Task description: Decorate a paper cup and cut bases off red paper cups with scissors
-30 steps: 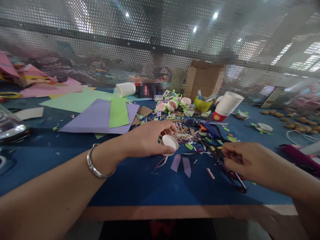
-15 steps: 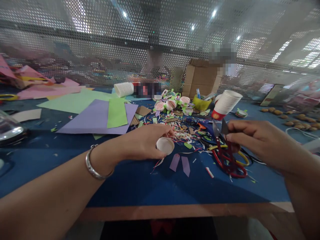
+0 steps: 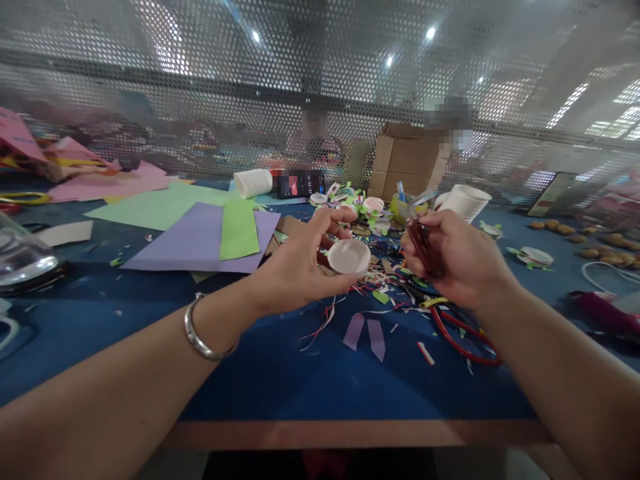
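Between the thumb and fingers of my left hand (image 3: 305,260) is a small white round paper piece (image 3: 349,257), its hollow side facing me. My right hand (image 3: 457,253) is wrapped round dark red scissors (image 3: 424,248), just right of the paper piece. Two purple paper strips (image 3: 354,331) lie on the blue table below my hands. Another pair of red-handled scissors (image 3: 463,343) rests under my right wrist. Paper scraps and shreds (image 3: 383,297) are scattered beneath both hands.
Purple paper (image 3: 190,240) with a green strip (image 3: 239,230) lies left. White cups (image 3: 465,202) stand at the back right, before a cardboard box (image 3: 405,163). Small round paper crafts (image 3: 345,197) are piled at the back. A glass object (image 3: 25,257) stands far left.
My left hand has raised the white piece and turned it more towards me. My right hand has lifted the dark red scissors and moved left, closer to the piece.
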Tool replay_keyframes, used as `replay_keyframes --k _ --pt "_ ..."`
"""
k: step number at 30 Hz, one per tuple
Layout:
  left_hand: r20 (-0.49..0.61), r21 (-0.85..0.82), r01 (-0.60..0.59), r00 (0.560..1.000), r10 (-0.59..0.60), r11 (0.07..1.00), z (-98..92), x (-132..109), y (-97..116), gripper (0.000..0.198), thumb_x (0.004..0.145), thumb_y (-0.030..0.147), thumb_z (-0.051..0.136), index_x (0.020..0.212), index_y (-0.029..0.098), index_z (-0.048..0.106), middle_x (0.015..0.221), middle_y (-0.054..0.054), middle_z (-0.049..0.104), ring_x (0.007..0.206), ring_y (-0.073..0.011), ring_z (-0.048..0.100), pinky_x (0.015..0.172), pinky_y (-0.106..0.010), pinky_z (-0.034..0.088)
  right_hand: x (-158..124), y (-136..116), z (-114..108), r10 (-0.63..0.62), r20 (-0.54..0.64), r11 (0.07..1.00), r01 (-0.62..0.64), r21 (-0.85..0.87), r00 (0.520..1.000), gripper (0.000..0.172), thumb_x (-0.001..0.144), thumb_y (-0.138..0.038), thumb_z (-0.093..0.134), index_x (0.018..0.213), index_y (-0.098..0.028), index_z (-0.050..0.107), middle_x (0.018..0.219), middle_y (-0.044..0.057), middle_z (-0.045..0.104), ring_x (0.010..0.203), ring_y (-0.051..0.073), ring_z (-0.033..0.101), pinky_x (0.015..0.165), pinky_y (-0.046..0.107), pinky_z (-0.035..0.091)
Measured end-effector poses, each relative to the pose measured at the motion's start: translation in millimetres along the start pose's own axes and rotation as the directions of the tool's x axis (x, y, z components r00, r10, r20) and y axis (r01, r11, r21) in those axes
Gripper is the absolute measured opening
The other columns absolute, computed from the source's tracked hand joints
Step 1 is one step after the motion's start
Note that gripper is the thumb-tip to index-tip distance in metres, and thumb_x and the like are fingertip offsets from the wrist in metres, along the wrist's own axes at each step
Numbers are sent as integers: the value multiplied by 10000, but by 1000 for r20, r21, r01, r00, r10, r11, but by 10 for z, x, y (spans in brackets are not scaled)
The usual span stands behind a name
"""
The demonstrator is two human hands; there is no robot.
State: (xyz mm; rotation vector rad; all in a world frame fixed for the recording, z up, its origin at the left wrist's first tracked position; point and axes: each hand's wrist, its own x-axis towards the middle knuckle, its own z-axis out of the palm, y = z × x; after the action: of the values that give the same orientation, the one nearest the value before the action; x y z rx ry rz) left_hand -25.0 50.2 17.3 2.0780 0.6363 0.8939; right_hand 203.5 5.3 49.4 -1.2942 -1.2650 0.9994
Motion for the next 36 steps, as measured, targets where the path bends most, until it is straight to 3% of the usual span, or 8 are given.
replay_keyframes --k 2,5,12,15,20,26,32,36 --pt "-41 82 -76 996 79 994 45 -16 11 723 770 234 771 1403 253 420 1291 -117 567 1125 -235 607 910 -370 555 -20 60 86 135 -4 980 -133 148 991 254 876 -383 527 696 -245 415 535 -50 424 374 89 315 366 262 270" --pt "-61 82 -90 994 96 993 117 -35 28 736 768 239 780 1411 252 420 1257 -101 567 1109 -230 614 905 -361 563 -87 155 199 173 47 965 -179 193 984 371 861 -502 663 713 -240 446 499 -91 362 351 62 223 344 240 165" --pt "-75 53 -29 997 33 998 207 -15 13 711 772 283 796 1382 219 435 1218 -97 585 987 -196 653 749 -280 581 -112 382 235 37 161 997 -47 60 986 334 875 -520 708 928 -216 581 663 -58 568 481 81 481 438 218 384" --pt "-172 44 25 985 -17 999 170 12 -6 684 774 310 800 1349 211 444 1211 -96 588 945 -187 661 704 -273 578 -120 398 189 -17 111 995 28 -98 994 356 904 -570 647 894 -222 570 623 -70 524 460 87 478 444 231 383" --pt "-313 142 26 949 20 990 126 40 -27 716 731 264 828 1333 205 445 1194 -88 597 1041 -213 635 786 -304 579 -214 333 200 -81 289 864 212 -457 954 375 885 -546 682 771 -194 620 639 -38 556 520 91 473 472 230 341" --pt "-174 102 -156 970 172 982 178 4 -25 689 775 203 787 1375 220 450 1250 -91 574 1109 -218 604 868 -311 570 -245 309 225 -73 230 962 130 -242 971 380 934 -567 605 894 -190 635 690 -27 615 533 101 565 513 228 434" --pt "-90 -233 -37 996 16 972 155 -6 10 738 774 236 823 1399 247 431 1271 -99 579 1078 -217 632 863 -321 579 -221 350 162 -66 196 988 92 -125 978 359 920 -517 658 796 -183 619 667 -32 613 524 90 563 523 226 443" --pt "-13 -511 169 979 -204 843 106 41 54 551 804 197 800 1276 172 515 1000 -51 693 894 -143 672 810 -265 568 -238 350 140 -55 208 993 75 -92 977 368 923 -519 655 777 -183 616 685 -28 626 530 89 577 496 223 417"
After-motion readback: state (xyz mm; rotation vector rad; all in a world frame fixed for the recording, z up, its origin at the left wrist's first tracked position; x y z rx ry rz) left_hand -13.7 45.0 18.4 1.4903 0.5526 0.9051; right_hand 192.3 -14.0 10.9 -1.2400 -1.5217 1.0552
